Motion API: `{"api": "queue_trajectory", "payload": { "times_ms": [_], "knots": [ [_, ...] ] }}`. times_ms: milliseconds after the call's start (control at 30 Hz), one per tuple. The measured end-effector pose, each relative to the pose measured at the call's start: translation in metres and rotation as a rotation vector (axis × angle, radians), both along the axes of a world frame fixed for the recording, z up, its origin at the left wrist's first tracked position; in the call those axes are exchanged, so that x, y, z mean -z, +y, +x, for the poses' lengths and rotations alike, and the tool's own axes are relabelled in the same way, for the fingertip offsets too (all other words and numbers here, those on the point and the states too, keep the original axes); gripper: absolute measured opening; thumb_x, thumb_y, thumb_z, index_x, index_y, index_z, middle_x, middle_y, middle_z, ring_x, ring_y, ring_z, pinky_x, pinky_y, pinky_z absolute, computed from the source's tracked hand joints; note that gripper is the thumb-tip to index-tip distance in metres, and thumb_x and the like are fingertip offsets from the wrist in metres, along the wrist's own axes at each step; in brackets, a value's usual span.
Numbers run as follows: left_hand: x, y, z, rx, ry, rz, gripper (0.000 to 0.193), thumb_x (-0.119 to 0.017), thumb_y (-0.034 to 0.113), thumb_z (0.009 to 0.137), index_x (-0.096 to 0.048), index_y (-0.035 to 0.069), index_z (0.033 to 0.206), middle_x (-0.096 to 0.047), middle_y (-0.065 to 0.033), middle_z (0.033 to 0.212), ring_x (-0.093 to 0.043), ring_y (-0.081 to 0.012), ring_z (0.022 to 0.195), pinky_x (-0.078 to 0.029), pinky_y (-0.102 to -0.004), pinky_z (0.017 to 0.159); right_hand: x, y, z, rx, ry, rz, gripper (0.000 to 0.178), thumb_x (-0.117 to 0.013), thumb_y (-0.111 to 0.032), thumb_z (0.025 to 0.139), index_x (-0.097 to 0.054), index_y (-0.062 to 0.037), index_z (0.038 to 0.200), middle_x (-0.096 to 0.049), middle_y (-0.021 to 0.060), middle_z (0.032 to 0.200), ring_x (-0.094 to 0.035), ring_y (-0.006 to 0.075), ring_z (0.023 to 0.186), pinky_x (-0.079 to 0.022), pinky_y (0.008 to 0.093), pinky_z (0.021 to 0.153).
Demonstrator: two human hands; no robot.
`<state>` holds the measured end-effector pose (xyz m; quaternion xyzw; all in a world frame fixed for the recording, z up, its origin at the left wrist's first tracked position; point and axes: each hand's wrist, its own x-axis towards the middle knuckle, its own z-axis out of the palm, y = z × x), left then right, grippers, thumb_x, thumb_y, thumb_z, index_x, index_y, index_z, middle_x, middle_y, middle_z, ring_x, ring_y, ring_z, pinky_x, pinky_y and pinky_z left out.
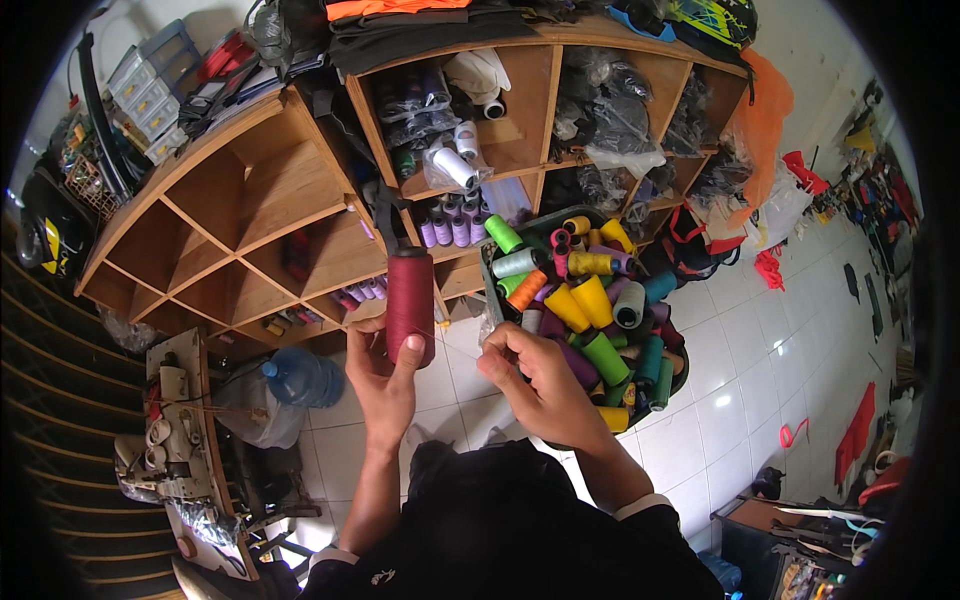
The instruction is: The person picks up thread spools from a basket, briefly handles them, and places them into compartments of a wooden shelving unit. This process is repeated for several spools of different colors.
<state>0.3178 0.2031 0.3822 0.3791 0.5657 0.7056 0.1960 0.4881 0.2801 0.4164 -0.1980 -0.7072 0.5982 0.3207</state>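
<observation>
Left hand (383, 390) has a maroon thread spool (411, 295) gripped near its bottom end, thumb in front, standing pretty much upright. Right hand (535, 385) is just to the right with thumb and finger pinched together; can't tell if there's a strand in there, too fine. My guess: the spool's light and firm inside, but the wound surface is kinda slick and snags easily, so I'd hold it low around the body. Right of that, a dark bin (489, 285) is heaped with colourful spools (592, 300). Farther out there's a wooden shelf unit (553, 95) with purple spools (460, 230). Labels? Can't make out any on the maroon one. Nearest, the black clothing (480, 540) has a small white mark (383, 577).
</observation>
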Motion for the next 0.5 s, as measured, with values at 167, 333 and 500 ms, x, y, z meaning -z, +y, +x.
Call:
{"api": "queue_trajectory", "payload": {
  "times_ms": [167, 333, 500],
  "knots": [
    [-0.008, -0.003, -0.002, 0.187, -0.339, 0.046, 0.034, -0.065, 0.019, 0.092, -0.05, 0.002, 0.118, -0.058, -0.0063, 0.112, -0.056, -0.0134, 0.099, -0.044, -0.0304, 0.091, 0.005, 0.005, -0.005, 0.055, -0.024, 0.059, 0.015, -0.054, -0.011, 0.097, -0.051, 0.0005, 0.088, -0.049, 0.0018, 0.075, -0.042, 0.0086, 0.068, -0.038, 0.0252, 0.063],
    [-0.001, 0.006, -0.001, -0.012, 0.063, -0.012, 0.041, -0.071, 0.014, 0.086, -0.05, 0.001, 0.119, -0.059, -0.0074, 0.108, -0.057, -0.0141, 0.096, -0.047, -0.0288, 0.083, -0.004, 0.001, -0.001, 0.007, -0.042, 0.043, 0.017, -0.053, -0.013, 0.098, -0.051, 0.0003, 0.089, -0.049, 0.0021, 0.077, -0.043, 0.0085, 0.072, -0.039, 0.025, 0.067],
    [-0.005, 0.008, -0.004, -0.327, 0.703, -0.143, 0.049, -0.084, 0.008, 0.069, -0.055, 0.0, 0.107, -0.059, -0.0139, 0.1, -0.061, -0.0262, 0.088, -0.049, -0.0352, 0.073, -0.026, -0.003, 0.001, -0.051, 0.023, -0.043, 0.021, -0.053, -0.018, 0.1, -0.051, -0.0003, 0.089, -0.048, 0.0011, 0.081, -0.041, 0.0076, 0.075, -0.037, 0.0235, 0.069]
  ]
}}
